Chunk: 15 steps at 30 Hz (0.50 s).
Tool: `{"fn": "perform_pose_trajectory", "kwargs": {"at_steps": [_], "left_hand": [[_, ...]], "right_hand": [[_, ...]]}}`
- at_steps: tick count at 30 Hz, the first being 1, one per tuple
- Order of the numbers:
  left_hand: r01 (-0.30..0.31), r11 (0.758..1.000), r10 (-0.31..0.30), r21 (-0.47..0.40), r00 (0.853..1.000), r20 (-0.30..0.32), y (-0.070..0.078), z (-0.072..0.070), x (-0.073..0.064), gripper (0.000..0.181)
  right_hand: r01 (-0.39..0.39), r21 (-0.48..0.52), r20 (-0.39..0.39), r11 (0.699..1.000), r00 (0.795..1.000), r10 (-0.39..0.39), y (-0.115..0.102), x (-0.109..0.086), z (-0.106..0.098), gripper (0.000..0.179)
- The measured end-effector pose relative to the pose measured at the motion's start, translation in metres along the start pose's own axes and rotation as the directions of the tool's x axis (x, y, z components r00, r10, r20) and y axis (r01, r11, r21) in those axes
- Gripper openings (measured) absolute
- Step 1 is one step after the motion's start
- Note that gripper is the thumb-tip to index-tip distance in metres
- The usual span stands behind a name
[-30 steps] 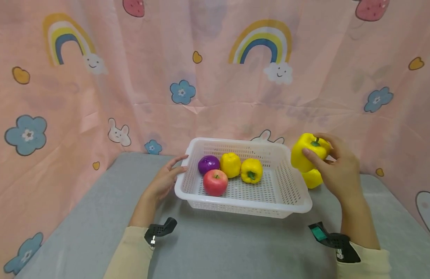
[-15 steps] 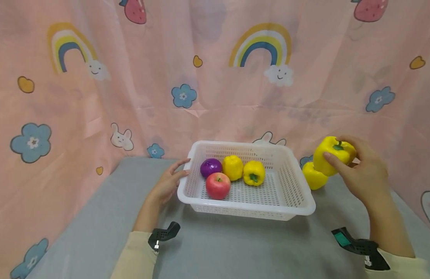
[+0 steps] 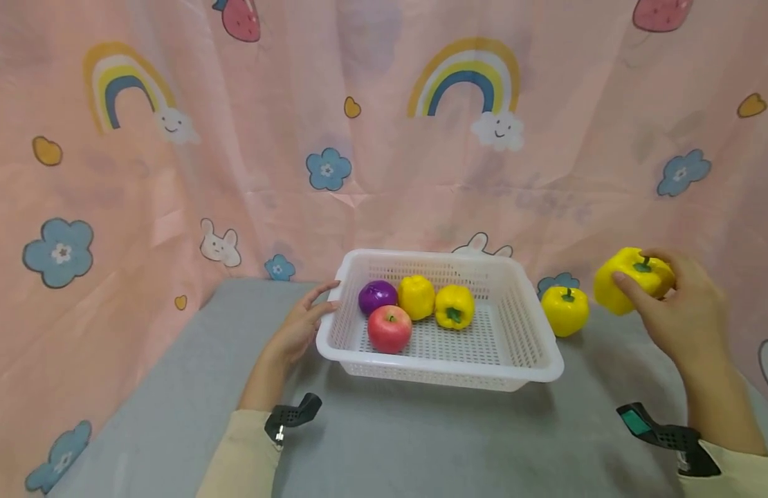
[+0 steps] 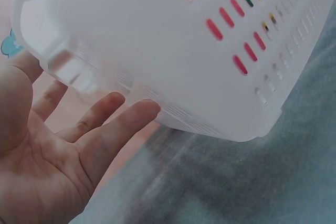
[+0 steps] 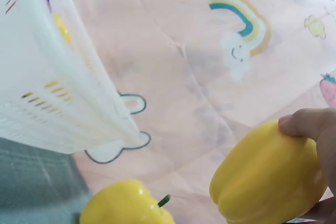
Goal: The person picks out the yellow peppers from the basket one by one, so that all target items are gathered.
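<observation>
Right grip (image 3: 689, 311) pinches a yellow pepper (image 3: 627, 283) to the right of the white basket (image 3: 446, 365); left grip (image 3: 297, 326), fingers spread, touches the basket's left rim. Inside, a red apple (image 3: 389, 330) sits before a purple vegetable (image 3: 377, 296) and two more peppers (image 3: 416, 297). Beside the basket, a fourth pepper (image 3: 565, 312) stands on the worktop (image 3: 421, 443); behind hangs a pink curtain (image 3: 396, 187).

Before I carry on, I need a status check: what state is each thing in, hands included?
Left hand: fingers at the basket's left rim
Right hand: gripping a yellow pepper
Held pepper: outside the basket
Table pepper: upright, stem up
White basket: upright, partly filled
Front-facing pepper: in basket, on its side
Other basket pepper: stem not visible
Apple: in basket, stem up
Purple item: in basket, behind apple
</observation>
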<state>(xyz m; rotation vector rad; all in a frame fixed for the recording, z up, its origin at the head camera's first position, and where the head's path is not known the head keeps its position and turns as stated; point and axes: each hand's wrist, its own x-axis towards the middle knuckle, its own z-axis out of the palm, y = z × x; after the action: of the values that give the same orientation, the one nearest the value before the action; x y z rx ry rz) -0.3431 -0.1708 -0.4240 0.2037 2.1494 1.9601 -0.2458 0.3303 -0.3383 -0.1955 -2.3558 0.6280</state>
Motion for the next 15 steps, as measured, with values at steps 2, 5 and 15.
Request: {"fn": "perform_pose_trajectory", "kwargs": {"at_steps": [2, 5, 15], "left_hand": [[-0.001, 1.000, 0.001, -0.005, 1.000, -0.001, 0.000, 0.001, 0.001, 0.053], [0.007, 1.000, -0.007, -0.005, 1.000, 0.001, 0.001, 0.000, 0.000, 0.053], [0.021, 1.000, -0.021, -0.024, 1.000, -0.013, 0.003, 0.000, 0.001, 0.052]], "right_hand": [[-0.011, -0.005, 0.011, 1.000, 1.000, 0.011, 0.005, 0.001, 0.002, 0.054], [-0.015, 0.006, 0.021, 1.000, 1.000, 0.015, 0.010, 0.001, 0.009, 0.054], [-0.100, 0.085, -0.010, 0.991, 0.995, 0.101, 0.022, 0.002, 0.021, 0.051]]}}
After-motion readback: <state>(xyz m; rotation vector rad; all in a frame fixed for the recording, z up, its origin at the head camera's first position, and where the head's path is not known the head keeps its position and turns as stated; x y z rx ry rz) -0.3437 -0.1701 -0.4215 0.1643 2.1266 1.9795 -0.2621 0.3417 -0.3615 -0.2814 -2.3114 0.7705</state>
